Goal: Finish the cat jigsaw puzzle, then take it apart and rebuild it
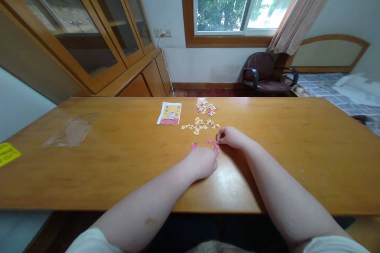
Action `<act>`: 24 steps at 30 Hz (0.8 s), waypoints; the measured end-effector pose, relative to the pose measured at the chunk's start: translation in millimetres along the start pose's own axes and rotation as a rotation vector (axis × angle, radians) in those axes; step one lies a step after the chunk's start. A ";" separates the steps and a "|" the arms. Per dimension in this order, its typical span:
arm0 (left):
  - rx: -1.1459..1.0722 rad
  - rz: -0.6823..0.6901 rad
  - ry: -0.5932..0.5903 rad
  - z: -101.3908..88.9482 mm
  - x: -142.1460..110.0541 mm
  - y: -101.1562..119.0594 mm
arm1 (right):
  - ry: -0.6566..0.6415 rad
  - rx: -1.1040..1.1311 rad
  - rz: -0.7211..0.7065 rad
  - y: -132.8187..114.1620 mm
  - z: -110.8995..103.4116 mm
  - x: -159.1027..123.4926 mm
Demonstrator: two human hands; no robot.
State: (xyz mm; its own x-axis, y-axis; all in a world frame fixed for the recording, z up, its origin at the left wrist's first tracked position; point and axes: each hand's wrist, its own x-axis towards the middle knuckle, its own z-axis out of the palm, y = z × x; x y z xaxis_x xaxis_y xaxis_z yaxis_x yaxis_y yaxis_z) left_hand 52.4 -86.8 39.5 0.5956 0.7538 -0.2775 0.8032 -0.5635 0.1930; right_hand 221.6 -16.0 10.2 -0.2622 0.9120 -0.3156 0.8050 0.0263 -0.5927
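Observation:
Pink jigsaw puzzle pieces point(217, 147) lie on the table in front of me, some seemingly joined in a short strip. My left hand point(204, 162) rests on the table with curled fingers, its fingertips at the lower end of that strip. At the strip's upper end, my right hand point(230, 136) pinches a pink piece with thumb and index finger; the fingers partly hide it. A loose pink piece point(209, 141) lies just left of the right fingertips. Another pink section point(194, 146) shows above my left hand, which partly covers it.
Yellow puzzle pieces point(200, 125) are scattered beyond my hands, with a mixed pile point(206, 108) farther back. A reference picture point(169, 114) lies left of them. Clear plastic wrapping point(73, 130) and a yellow label point(8, 154) are at the left of the wooden table point(127, 154).

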 end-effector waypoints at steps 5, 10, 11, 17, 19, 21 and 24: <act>-0.049 0.033 0.073 2.7 3.9 -8.2 | 0.001 -0.015 0.002 -0.1 -0.2 -0.3; -0.175 0.019 0.167 2.4 12.1 -25.1 | -0.017 -0.012 -0.007 0.0 0.0 0.2; -0.175 -0.015 0.192 1.9 14.2 -28.8 | -0.016 -0.013 -0.002 -0.3 0.1 0.1; -0.087 -0.052 0.350 6.7 25.3 -45.5 | -0.008 -0.012 0.011 -3.1 0.2 -0.6; -0.050 -0.002 0.382 10.5 27.8 -48.3 | -0.007 -0.015 0.007 -4.0 0.1 -1.0; -0.023 0.033 0.384 13.2 29.3 -49.8 | -0.002 -0.018 0.001 -4.6 -0.1 -1.5; 0.004 0.028 0.332 13.0 30.1 -50.1 | 0.028 -0.031 -0.013 -4.5 0.0 -1.6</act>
State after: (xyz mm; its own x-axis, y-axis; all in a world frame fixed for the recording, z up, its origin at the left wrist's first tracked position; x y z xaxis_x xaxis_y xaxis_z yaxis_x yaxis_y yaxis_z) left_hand 30.0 -40.3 9.3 0.5886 0.8069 0.0500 0.7871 -0.5861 0.1925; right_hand 218.4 -17.6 13.4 -0.2582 0.9225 -0.2868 0.8176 0.0506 -0.5736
